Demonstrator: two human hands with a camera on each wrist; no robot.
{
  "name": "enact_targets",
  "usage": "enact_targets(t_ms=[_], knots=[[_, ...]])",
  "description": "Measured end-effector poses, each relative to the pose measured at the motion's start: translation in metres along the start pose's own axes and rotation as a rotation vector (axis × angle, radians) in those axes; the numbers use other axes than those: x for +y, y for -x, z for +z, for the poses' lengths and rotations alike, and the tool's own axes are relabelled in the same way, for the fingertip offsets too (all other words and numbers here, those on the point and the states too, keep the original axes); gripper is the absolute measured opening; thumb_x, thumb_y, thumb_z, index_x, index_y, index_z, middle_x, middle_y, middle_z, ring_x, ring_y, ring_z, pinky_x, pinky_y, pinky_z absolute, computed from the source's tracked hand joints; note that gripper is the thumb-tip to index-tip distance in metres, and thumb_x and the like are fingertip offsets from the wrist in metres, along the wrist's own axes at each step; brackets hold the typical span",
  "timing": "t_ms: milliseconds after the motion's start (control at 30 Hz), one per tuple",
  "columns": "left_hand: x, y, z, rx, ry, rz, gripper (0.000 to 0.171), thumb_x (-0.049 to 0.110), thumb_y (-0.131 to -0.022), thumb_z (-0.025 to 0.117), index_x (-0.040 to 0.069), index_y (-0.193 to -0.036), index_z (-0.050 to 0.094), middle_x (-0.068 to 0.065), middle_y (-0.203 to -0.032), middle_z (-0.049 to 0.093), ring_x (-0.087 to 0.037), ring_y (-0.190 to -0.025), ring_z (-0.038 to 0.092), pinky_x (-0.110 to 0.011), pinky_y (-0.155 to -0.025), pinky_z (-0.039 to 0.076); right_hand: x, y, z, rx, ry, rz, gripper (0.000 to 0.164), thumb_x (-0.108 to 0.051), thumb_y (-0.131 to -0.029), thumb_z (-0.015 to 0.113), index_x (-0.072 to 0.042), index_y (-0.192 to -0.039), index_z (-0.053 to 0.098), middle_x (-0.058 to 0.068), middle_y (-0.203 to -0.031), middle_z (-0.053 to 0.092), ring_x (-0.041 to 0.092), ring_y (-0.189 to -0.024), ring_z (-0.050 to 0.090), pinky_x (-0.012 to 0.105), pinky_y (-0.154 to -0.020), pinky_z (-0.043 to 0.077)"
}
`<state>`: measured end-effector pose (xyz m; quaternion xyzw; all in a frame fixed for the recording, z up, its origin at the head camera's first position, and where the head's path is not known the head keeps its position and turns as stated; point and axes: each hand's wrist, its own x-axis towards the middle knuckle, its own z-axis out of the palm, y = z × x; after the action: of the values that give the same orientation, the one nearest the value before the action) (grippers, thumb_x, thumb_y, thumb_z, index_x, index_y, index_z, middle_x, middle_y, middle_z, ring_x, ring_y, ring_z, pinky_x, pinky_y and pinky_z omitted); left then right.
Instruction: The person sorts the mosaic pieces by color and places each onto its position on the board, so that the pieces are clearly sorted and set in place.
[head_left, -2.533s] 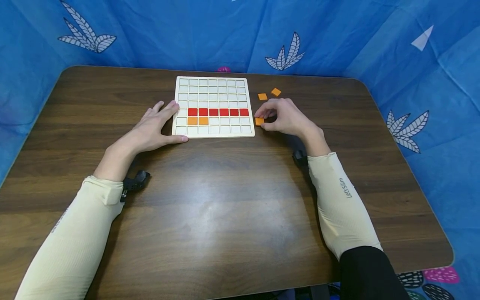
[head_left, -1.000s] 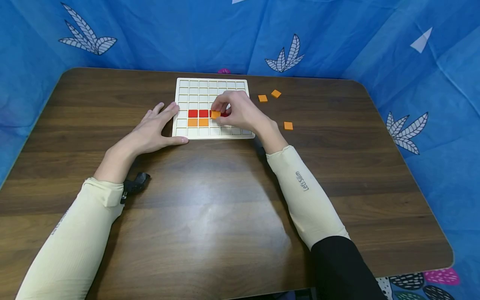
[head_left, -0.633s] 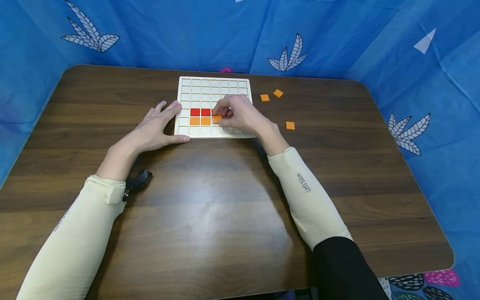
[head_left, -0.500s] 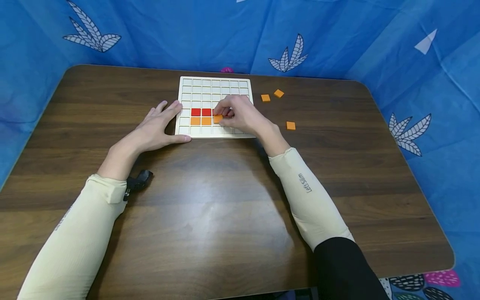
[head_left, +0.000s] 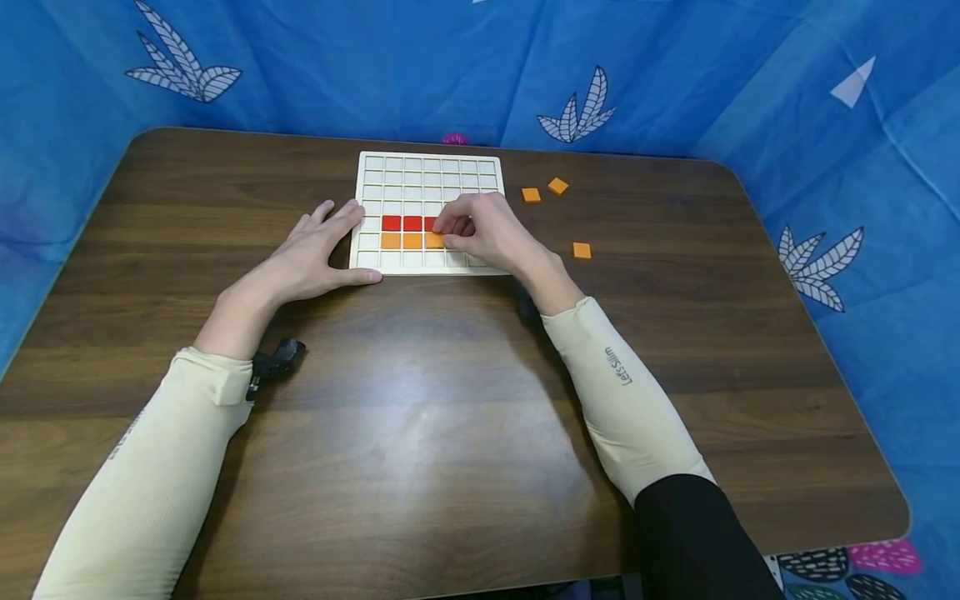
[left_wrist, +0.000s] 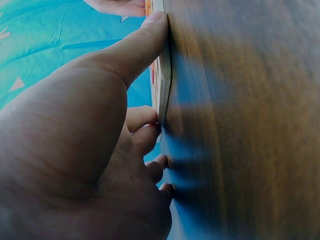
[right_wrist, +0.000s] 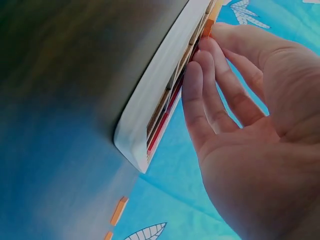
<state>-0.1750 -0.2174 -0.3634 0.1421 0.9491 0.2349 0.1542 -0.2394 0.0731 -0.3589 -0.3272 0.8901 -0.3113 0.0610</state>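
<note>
A white grid board (head_left: 412,179) lies near the far edge of the table. In one of its rows sit red square tiles (head_left: 392,223), partly hidden by my right hand. Two orange tiles lie side by side in the row nearer me. My right hand (head_left: 491,229) pinches a third orange tile (head_left: 433,241) at the cell just right of them; in the right wrist view, thumb and fingertips meet at this orange tile (right_wrist: 208,28). My left hand (head_left: 300,254) is spread at the board's left side, fingers on the left edge and thumb at the front edge.
Right of the board, loose orange tiles lie on the brown wooden table (head_left: 420,400): one orange square (head_left: 531,195), another orange square (head_left: 557,186) behind it, and a nearer orange square (head_left: 581,251). A blue patterned cloth (head_left: 360,67) hangs behind the table.
My right hand has carried an orange tile left from beside the board and lowered it to the third cell of the orange row. The left hand stays in place.
</note>
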Motion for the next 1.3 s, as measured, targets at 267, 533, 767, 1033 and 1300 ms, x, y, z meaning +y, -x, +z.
enact_targets(t_ms=[267,533,767,1033,1300], knots=[[0.0,-0.001,-0.001,-0.002,-0.001,-0.004,0.111,0.062,-0.093,0.072,0.013,-0.171,0.009,-0.007,-0.179,0.001,-0.041,-0.164,-0.009,-0.063,-0.131,-0.003,-0.001,-0.001,0.001,-0.012,0.024,-0.016,0.011,-0.012,-0.093,0.082,-0.01,-0.104,0.082,0.002,-0.095,0.075,0.014,-0.082,0.063,0.023,-0.077,0.054],[-0.001,-0.001,-0.001,-0.001,-0.004,0.0,0.111,0.062,-0.093,0.071,0.012,-0.171,0.009,-0.007,-0.179,0.0,-0.041,-0.164,-0.008,-0.063,-0.131,-0.003,-0.002,0.0,0.001,-0.001,0.041,-0.022,0.012,-0.013,-0.094,0.081,-0.011,-0.105,0.084,0.001,-0.099,0.076,0.014,-0.084,0.062,0.023,-0.078,0.053],[-0.002,0.0,0.0,0.001,-0.004,0.005,0.111,0.062,-0.093,0.072,0.011,-0.17,0.009,-0.007,-0.179,0.001,-0.042,-0.163,-0.008,-0.063,-0.131,-0.002,-0.001,0.0,0.002,-0.016,0.033,-0.018,0.01,-0.012,-0.094,0.08,-0.011,-0.104,0.083,0.0,-0.096,0.076,0.014,-0.083,0.063,0.024,-0.078,0.054],[-0.003,0.0,0.002,0.011,0.002,0.012,0.111,0.061,-0.093,0.073,0.011,-0.17,0.01,-0.007,-0.179,0.002,-0.041,-0.164,-0.007,-0.061,-0.132,-0.002,0.008,0.003,-0.01,0.061,0.031,0.037,0.011,-0.019,-0.098,0.076,-0.013,-0.104,0.083,-0.001,-0.094,0.074,0.015,-0.087,0.061,0.026,-0.079,0.053],[-0.001,-0.002,0.002,0.014,-0.001,0.013,0.11,0.059,-0.093,0.074,0.011,-0.17,0.012,-0.007,-0.179,0.003,-0.041,-0.164,-0.006,-0.061,-0.132,-0.001,0.039,0.016,-0.043,0.194,0.042,0.208,0.023,-0.022,-0.1,0.072,-0.012,-0.119,0.08,0.004,-0.12,0.073,0.019,-0.105,0.061,0.03,-0.094,0.057]])
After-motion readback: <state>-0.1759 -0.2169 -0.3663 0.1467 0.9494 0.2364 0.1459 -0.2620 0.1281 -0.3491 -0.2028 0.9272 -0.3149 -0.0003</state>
